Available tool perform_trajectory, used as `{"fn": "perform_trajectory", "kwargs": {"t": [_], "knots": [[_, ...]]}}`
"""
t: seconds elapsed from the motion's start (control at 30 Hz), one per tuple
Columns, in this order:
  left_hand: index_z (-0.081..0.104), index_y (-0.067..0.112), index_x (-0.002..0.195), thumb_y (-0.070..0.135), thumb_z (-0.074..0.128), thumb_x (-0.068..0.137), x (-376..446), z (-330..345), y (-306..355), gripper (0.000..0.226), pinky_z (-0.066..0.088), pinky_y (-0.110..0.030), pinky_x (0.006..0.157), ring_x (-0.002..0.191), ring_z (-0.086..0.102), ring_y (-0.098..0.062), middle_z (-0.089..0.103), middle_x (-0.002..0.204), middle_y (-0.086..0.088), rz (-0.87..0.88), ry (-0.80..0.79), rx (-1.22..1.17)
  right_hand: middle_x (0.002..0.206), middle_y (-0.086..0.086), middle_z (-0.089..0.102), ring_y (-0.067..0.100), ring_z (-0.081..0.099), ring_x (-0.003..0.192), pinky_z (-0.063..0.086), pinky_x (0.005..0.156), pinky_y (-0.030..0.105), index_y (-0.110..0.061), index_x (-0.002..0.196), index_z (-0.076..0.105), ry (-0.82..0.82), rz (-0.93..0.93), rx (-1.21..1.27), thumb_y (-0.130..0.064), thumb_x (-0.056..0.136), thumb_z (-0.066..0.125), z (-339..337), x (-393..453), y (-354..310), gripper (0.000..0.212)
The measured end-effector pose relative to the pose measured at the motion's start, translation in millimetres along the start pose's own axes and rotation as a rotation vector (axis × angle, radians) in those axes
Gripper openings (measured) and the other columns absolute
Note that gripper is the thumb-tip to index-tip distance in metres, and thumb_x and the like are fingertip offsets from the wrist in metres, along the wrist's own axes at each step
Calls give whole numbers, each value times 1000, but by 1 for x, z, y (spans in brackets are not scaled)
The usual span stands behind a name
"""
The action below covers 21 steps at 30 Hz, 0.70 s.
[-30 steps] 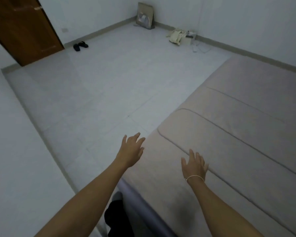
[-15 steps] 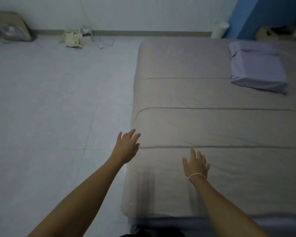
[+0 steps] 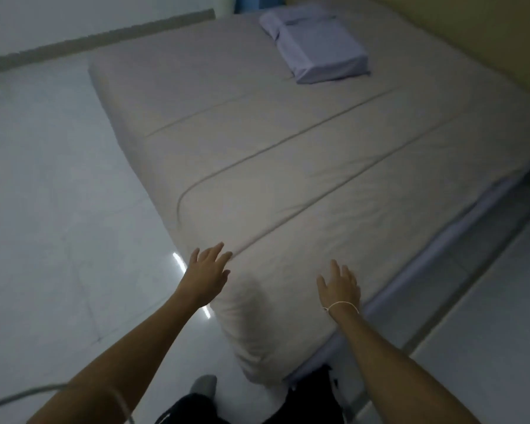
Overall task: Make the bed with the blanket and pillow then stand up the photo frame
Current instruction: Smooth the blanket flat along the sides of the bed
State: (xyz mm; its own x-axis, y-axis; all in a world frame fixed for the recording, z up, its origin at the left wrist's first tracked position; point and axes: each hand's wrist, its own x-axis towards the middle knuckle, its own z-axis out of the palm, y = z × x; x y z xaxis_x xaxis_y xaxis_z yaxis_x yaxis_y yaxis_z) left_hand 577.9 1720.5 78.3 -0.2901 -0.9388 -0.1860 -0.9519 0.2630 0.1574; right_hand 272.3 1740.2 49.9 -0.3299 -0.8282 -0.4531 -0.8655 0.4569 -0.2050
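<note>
The blanket lies spread flat over the bed, its near corner draped toward my legs. The pillow sits at the far end, on the right. My view has swung since half a second ago: the bed now runs diagonally, and the clutter by the far wall is gone from sight. My left hand still hovers at the blanket's left edge, fingers spread and holding nothing. My right hand stays over the blanket, fingers straight, empty too. I see no photo frame.
</note>
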Motion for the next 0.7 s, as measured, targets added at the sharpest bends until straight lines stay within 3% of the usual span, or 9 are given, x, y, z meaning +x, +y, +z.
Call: {"fn": "perform_trajectory", "kwargs": {"t": [0.17, 0.23, 0.37, 0.47, 0.5, 0.6, 0.7], "knots": [[64, 16, 116, 29, 82, 69, -3, 51, -22, 52, 48, -51, 90, 112, 61, -33, 62, 125, -14, 289, -38, 96, 157, 11, 21, 33, 22, 143, 25, 115, 43, -26, 149, 25, -48, 159, 26, -43, 96, 40, 67, -43, 12, 58], [64, 17, 117, 32, 80, 71, 6, 79, -20, 52, 49, -50, 90, 115, 59, -33, 61, 126, -14, 358, -63, 91, 156, 13, 22, 32, 24, 142, 28, 113, 40, -28, 147, 30, -26, 212, 24, -37, 97, 41, 94, -40, 24, 52], [58, 16, 125, 36, 58, 86, 38, 137, -9, 44, 43, -51, 97, 124, 52, -35, 54, 135, -16, 477, -63, 117, 148, 16, 31, 34, 39, 130, 40, 101, 41, -30, 141, 38, 72, 404, 93, -25, 96, 42, 146, -21, 43, 45], [53, 10, 130, 30, 74, 75, 56, 180, -2, 62, 42, -57, 97, 126, 47, -40, 48, 139, -21, 524, -90, 112, 126, 17, 48, 37, 54, 107, 45, 88, 42, -33, 142, 32, 131, 442, 108, -28, 96, 39, 186, -15, 50, 47], [49, 9, 134, 32, 71, 79, 59, 188, 0, 63, 40, -58, 98, 129, 44, -41, 45, 142, -21, 524, -103, 115, 122, 17, 52, 37, 56, 103, 45, 86, 42, -32, 144, 28, 142, 435, 119, -31, 97, 36, 195, -16, 49, 47], [35, 12, 142, 49, 35, 93, 61, 218, 7, 62, 30, -58, 107, 138, 29, -41, 31, 150, -20, 506, -109, 105, 117, 13, 60, 34, 58, 102, 44, 92, 43, -28, 143, 31, 227, 472, 248, -37, 99, 31, 220, -16, 52, 45], [30, 11, 145, 53, 25, 94, 60, 239, 7, 66, 22, -57, 109, 139, 26, -41, 27, 152, -20, 517, -82, 132, 116, 14, 62, 33, 62, 100, 47, 88, 42, -29, 150, 13, 276, 387, 128, -22, 100, 33, 240, -28, 63, 54]]}}
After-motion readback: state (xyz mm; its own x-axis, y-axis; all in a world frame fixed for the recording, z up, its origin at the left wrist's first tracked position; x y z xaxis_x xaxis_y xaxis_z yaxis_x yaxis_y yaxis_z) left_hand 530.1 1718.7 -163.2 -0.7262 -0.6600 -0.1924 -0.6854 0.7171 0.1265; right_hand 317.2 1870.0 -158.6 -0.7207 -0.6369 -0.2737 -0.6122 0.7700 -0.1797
